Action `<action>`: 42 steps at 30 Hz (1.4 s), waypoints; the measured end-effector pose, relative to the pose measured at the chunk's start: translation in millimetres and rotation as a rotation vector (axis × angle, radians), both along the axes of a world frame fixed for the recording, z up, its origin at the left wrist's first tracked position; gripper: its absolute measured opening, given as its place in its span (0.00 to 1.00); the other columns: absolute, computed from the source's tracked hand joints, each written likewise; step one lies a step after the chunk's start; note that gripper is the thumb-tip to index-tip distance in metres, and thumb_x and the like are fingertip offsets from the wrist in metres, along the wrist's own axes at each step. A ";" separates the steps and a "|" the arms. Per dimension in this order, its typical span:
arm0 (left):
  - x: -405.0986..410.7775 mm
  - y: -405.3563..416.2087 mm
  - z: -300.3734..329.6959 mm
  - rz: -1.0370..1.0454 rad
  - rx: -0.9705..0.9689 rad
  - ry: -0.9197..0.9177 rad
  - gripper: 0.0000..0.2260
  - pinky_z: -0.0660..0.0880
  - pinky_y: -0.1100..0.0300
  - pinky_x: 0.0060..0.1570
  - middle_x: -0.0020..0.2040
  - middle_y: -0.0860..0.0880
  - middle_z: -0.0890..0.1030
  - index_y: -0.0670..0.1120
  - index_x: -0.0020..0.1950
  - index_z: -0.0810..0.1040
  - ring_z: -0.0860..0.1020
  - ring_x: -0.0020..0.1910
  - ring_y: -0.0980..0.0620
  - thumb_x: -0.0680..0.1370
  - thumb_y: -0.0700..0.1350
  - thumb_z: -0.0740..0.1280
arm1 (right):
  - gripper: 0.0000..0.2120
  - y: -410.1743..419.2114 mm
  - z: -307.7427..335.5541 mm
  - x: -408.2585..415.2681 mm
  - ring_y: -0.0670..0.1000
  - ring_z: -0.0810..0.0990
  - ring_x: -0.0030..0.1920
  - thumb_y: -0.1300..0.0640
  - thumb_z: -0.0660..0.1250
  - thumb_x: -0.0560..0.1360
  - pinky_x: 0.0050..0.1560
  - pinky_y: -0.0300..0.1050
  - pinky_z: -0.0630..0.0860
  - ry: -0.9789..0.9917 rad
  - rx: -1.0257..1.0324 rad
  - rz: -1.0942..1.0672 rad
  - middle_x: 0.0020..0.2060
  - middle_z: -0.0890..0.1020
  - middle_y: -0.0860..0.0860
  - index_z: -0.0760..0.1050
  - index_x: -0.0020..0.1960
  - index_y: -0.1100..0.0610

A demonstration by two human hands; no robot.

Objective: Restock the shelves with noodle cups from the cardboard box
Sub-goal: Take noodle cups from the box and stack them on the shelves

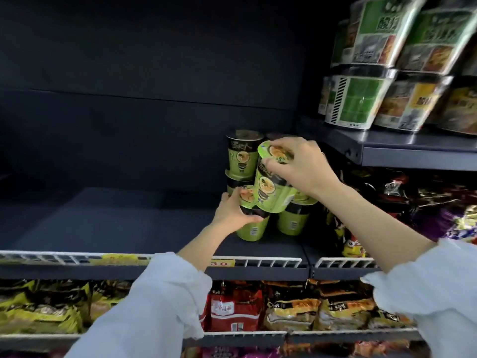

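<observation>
Both hands are up at the dark middle shelf (129, 223), working w/ green noodle cups. Right hand (302, 167) grips a tilted cup (271, 192) from the top, fingers curled over the lid rim, thumb on the side. That cup leans to the left and its base sits over the lid of the front cup (251, 229), which stands upright on the shelf. Left hand (232, 211) holds that front cup around its upper part, thumb across the dark band. The two hands are close together but each is on its own cup.

Relative to the front cup: just right of it stands another green cup (293, 220), upright on the shelf. Behind it there's a stack of two, top cup (242, 156) upright against the dark back wall. Can't tell how many more are behind the hand.

Left of the front cup the shelf runs bare and dark. In front of it is the white wire rail (273, 262) w/ a yellow price tag (223, 263). Below, noodle packets (235, 308) in red, yellow, brown. Up and right, big green bowl noodles (361, 102) stacked on a higher shelf. Cardboard box isn't in shot.
</observation>
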State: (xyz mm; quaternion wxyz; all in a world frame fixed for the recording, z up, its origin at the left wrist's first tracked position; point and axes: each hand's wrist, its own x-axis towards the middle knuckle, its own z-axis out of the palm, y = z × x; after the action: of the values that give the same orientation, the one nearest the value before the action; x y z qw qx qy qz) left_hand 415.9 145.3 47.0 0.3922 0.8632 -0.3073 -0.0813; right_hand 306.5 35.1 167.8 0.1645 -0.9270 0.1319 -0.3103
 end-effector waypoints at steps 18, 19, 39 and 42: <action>35.9 8.5 20.0 -0.001 -0.280 0.278 0.16 0.72 0.51 0.61 0.62 0.47 0.78 0.49 0.69 0.70 0.76 0.60 0.48 0.81 0.45 0.57 | 0.26 -7.2 -3.6 74.4 0.59 0.72 0.63 0.39 0.57 0.76 0.67 0.58 0.65 0.298 -0.265 -0.022 0.63 0.76 0.57 0.69 0.68 0.51; 35.1 7.8 22.0 -0.005 -0.288 0.272 0.15 0.72 0.50 0.63 0.62 0.47 0.78 0.49 0.68 0.71 0.76 0.60 0.48 0.81 0.46 0.57 | 0.25 -6.2 -5.1 74.3 0.59 0.72 0.63 0.40 0.56 0.77 0.69 0.58 0.63 0.304 -0.287 -0.020 0.63 0.76 0.57 0.69 0.69 0.52; -23.1 16.7 54.4 0.035 -0.292 -0.162 0.08 0.78 0.55 0.49 0.53 0.47 0.81 0.46 0.56 0.77 0.79 0.46 0.50 0.79 0.42 0.61 | 0.15 15.5 -18.0 13.8 0.53 0.70 0.62 0.59 0.59 0.79 0.60 0.41 0.66 -0.093 -0.040 -0.039 0.59 0.75 0.54 0.74 0.64 0.58; -54.4 5.4 58.2 -0.024 -0.294 -0.215 0.08 0.78 0.52 0.48 0.50 0.45 0.81 0.46 0.56 0.76 0.79 0.45 0.49 0.79 0.42 0.60 | 0.14 12.7 -32.2 -24.3 0.53 0.76 0.56 0.64 0.58 0.77 0.56 0.43 0.71 -0.096 0.070 -0.048 0.53 0.78 0.54 0.77 0.59 0.58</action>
State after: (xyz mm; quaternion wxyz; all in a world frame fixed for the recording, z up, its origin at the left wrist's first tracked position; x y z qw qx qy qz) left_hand 361.5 150.7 105.3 0.4782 0.7965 -0.3661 0.0526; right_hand 282.3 47.8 135.6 0.1956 -0.9012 0.1570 -0.3534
